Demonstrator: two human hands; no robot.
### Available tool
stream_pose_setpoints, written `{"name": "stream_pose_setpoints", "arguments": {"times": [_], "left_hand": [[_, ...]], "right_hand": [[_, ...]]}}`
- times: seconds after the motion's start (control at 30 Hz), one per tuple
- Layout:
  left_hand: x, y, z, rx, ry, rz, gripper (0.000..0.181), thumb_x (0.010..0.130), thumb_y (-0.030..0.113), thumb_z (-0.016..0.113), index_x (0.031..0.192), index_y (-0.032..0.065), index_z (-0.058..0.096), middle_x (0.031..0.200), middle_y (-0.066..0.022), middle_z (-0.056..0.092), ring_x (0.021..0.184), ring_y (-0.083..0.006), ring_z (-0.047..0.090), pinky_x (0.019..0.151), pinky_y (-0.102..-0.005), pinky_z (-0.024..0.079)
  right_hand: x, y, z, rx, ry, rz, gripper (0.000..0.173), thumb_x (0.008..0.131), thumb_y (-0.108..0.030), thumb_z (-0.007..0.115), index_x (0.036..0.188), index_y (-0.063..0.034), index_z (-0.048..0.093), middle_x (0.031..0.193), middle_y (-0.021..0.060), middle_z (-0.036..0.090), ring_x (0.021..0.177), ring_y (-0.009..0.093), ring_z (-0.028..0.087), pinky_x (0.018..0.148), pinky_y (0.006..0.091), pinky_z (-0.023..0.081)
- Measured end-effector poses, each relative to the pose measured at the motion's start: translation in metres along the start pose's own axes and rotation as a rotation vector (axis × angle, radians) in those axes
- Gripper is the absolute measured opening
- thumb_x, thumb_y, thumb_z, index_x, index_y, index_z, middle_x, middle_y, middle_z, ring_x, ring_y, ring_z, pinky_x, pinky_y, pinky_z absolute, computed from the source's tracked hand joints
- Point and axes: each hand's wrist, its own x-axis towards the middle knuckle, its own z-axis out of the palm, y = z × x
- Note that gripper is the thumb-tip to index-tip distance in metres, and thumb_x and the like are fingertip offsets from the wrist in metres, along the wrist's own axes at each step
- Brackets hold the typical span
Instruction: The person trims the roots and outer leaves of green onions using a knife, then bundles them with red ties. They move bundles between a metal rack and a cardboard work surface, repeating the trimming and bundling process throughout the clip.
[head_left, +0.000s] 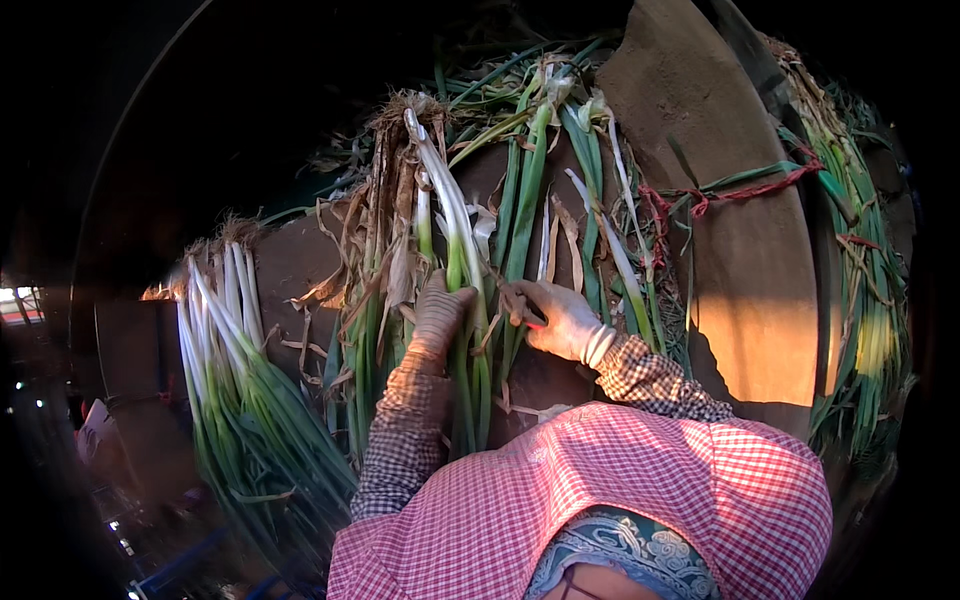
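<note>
Gloved and dusty, my left hand (440, 311) grips a peeled Welsh onion stalk (444, 180) at its green part, with the thumb across it. The white root end points away from me. Just to the right, my right hand (561, 319) has its fingers closed on a brownish strip (514, 301), apparently withered leaf, beside the same stalk. A small red thing shows under the right palm; what it is cannot be told. Unpeeled onions (379, 202) with brown roots and dry leaves lie left of and beyond my left hand.
A pile of peeled onions (240, 300) lies at the left. Loose green leaves (536, 180) and husks litter the brown surface (517, 382) ahead. At the right stands a brown board (720, 150) with red twine (750, 193) across it; a bundle of onions (862, 300) lies beyond.
</note>
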Motion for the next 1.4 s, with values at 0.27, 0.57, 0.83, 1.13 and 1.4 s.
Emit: {"name": "stream_pose_setpoints", "arguments": {"times": [0.27,0.57,0.83,1.13,1.4], "left_hand": [[0.013,0.03,0.01,0.487,0.24,0.209,0.057,0.076,0.034,0.078,0.118,0.0006,0.058,0.115,-0.0265,0.064,0.107,-0.0455,0.061,0.095,-0.0494,0.048],[-0.039,0.067,-0.041,-0.492,-0.091,0.153,0.059,0.075,0.009,0.069,0.131,-0.0013,0.054,0.109,-0.0137,0.066,0.088,-0.0245,0.067,0.076,-0.0362,0.056],[-0.099,0.05,-0.057,-0.797,-0.137,-0.004,0.052,0.092,0.023,0.071,0.138,0.0066,0.052,0.111,-0.0065,0.067,0.09,-0.0137,0.064,0.066,-0.0253,0.054],[-0.083,0.038,-0.035,-0.806,-0.06,-0.144,0.055,0.094,0.039,0.068,0.132,0.0008,0.055,0.108,-0.0078,0.066,0.09,-0.0165,0.065,0.078,-0.0302,0.053],[-0.012,0.022,-0.038,-0.913,-0.209,-0.06,0.044,0.1,0.034,0.058,0.126,-0.0003,0.062,0.117,-0.0108,0.069,0.099,-0.0205,0.068,0.086,-0.0343,0.056]], "right_hand": [[-0.038,0.027,0.006,-0.215,0.063,-0.01,0.074,0.065,-0.022,0.08,0.132,-0.006,0.051,0.102,0.0181,0.062,0.101,0.04,0.061,0.086,0.0481,0.05],[0.033,0.029,-0.016,-0.158,0.318,0.035,0.099,0.083,-0.054,0.073,0.152,0.0038,0.031,0.141,0.0235,0.05,0.112,0.029,0.06,0.095,0.045,0.047],[0.221,0.002,0.006,1.33,-0.445,0.316,0.047,0.087,-0.05,0.073,0.096,-0.0038,0.067,0.077,0.0051,0.065,0.059,0.015,0.059,0.049,0.0305,0.049],[0.173,-0.024,0.017,0.505,0.003,0.217,0.027,0.093,-0.02,0.068,0.106,0.0031,0.068,0.083,0.008,0.07,0.066,0.019,0.068,0.052,0.0333,0.054],[0.101,-0.034,-0.002,1.168,0.019,0.081,0.015,0.098,-0.009,0.059,0.107,-0.0005,0.069,0.094,0.0101,0.073,0.074,0.018,0.07,0.079,0.0316,0.059]]}}
